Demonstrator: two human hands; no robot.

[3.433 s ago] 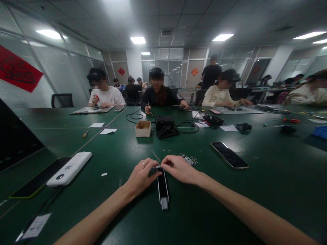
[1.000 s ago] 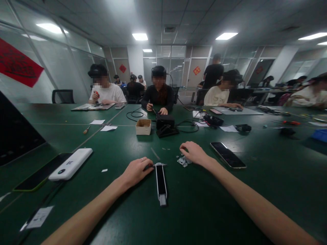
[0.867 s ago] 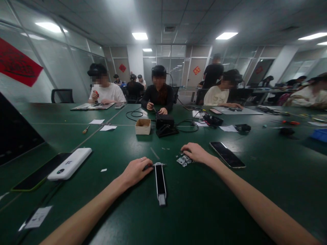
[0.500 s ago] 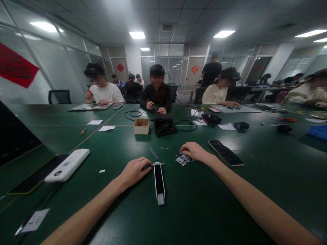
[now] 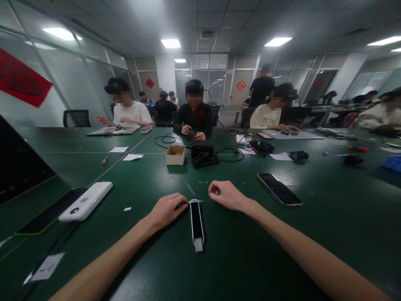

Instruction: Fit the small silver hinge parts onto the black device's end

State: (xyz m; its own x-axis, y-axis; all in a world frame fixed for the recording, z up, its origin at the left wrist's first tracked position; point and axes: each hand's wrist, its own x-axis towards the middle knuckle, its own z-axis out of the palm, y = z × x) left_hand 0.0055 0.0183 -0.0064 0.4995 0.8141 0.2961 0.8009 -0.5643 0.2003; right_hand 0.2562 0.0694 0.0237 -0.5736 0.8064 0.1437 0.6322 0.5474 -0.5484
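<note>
A narrow black strip in a white frame (image 5: 196,221) lies lengthwise on the green table, with a grey-white block (image 5: 199,245) at its near end. A thin rod (image 5: 201,201) crosses its far end. My left hand (image 5: 169,209) rests on the table with its fingertips pinched at the rod's left end. Just right of the strip is my right hand (image 5: 227,194), its fingers curled with thumb and index together. What they hold, if anything, is too small to make out. The small metal plates seen earlier are hidden by this hand.
A dark phone (image 5: 280,189) lies to the right. At left are a white power bank (image 5: 86,201) and a green-edged tablet (image 5: 46,213). An open cardboard box (image 5: 175,156) and a black device (image 5: 203,152) with cables stand ahead. Several people work across the table.
My right hand has moved left from the metal plates toward the strip and now covers them. My left hand stays at the rod. A person across at left has lowered a hand with something red.
</note>
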